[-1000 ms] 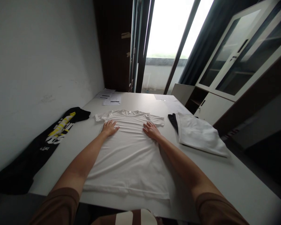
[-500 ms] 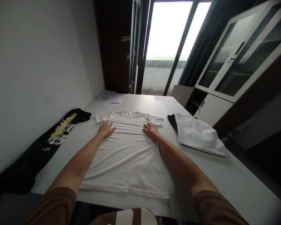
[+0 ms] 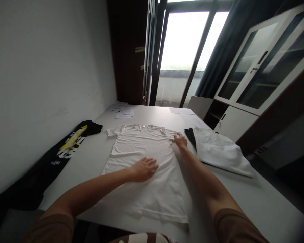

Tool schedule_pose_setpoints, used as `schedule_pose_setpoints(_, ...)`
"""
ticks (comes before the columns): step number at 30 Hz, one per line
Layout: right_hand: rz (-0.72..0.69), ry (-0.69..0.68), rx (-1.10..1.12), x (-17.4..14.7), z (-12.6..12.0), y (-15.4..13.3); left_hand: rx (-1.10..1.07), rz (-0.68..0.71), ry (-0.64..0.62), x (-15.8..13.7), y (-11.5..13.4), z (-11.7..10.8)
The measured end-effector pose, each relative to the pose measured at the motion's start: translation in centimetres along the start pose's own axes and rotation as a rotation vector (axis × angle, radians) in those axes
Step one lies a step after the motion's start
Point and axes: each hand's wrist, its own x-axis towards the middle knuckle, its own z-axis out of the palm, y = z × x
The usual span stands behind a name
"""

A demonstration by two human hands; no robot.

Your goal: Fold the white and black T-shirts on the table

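A white T-shirt (image 3: 144,145) lies spread out on the table, its collar at the far end and its hem towards me. My left hand (image 3: 144,168) is over the middle of the shirt, palm down with the fingers stretched out. Whether it presses on the cloth or hovers just above, I cannot tell. At the shirt's right sleeve, my right hand (image 3: 180,140) has its fingers curled and pinched on the sleeve's lower edge. Creases run across the chest of the shirt.
A black garment with yellow and white print (image 3: 73,141) lies along the wall at left. Folded white cloth (image 3: 220,148) rests on dark cloth at right. Papers (image 3: 124,111) lie on the white table's (image 3: 157,114) far end. A white cabinet (image 3: 238,118) stands beyond, right.
My left hand has left the shirt's left chest and moved right and nearer to its middle. My right hand has shifted right from the chest to the sleeve, its fingers now curled.
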Motion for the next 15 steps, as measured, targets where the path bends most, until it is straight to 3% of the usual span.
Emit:
schedule_pose_setpoints(3,0.070,-0.071,-0.010,0.9,-0.4,0.2,-0.057,0.150,0.001,0.5,5.1,0.3)
schedule_pose_setpoints(5,0.075,-0.088,-0.034,1.3,-0.5,0.2,-0.082,0.217,-0.016,0.7,7.1,0.2)
schedule_pose_setpoints(11,0.022,-0.016,-0.157,2.0,-0.7,1.1,-0.073,0.354,-0.077,1.6,9.5,-0.1)
schedule_pose_setpoints(15,-0.025,-0.023,-0.251,2.2,-0.8,1.4,-0.001,0.411,-0.011,2.9,11.2,0.5)
